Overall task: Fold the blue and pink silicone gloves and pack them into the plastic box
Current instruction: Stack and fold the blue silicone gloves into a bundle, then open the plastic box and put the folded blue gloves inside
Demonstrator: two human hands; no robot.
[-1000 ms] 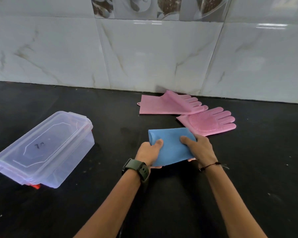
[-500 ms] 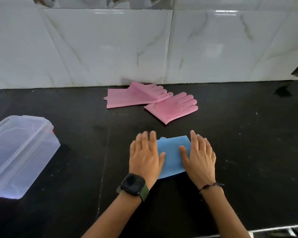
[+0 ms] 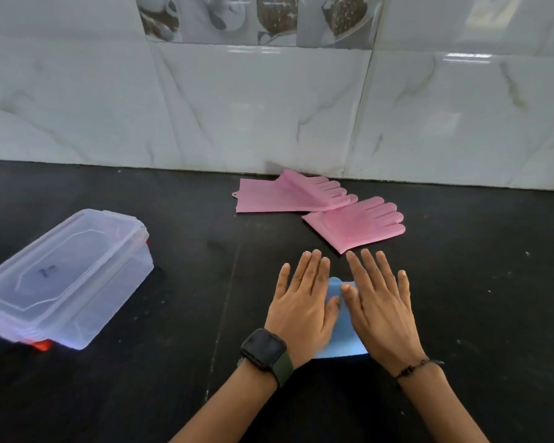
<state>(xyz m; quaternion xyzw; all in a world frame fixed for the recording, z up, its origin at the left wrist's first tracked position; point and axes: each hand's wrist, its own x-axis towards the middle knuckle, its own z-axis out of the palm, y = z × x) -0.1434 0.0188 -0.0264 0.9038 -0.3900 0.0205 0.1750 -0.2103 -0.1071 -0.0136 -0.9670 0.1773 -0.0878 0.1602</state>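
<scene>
Head view, blue glove: the folded blue glove (image 3: 341, 334) lies flat on the black counter (image 3: 173, 314) right in front of me, mostly covered by my hands. I judge I am pressing it down so the springy silicone holds its fold. Whether this bundle is one glove or both blue ones, I cannot tell.

Head view, left hand: my left hand (image 3: 301, 302) is spread flat, palm down, fingers straight and slightly apart. It rests on the left half of the bundle and grips nothing.

Head view, right hand: my right hand (image 3: 381, 308) is also flat and spread, palm down on the right half, its thumb beside my left thumb over the middle strip of blue. It pinches nothing.

Head view, pink gloves: the two pink gloves (image 3: 320, 209) lie unfolded near the tiled wall (image 3: 269, 107), just beyond my fingertips, overlapping at one corner. They wait within reach for their turn.

Head view, plastic box: the plastic box (image 3: 68, 276) sits well to my left, lid on, nothing visibly packed inside. It will need opening first.
</scene>
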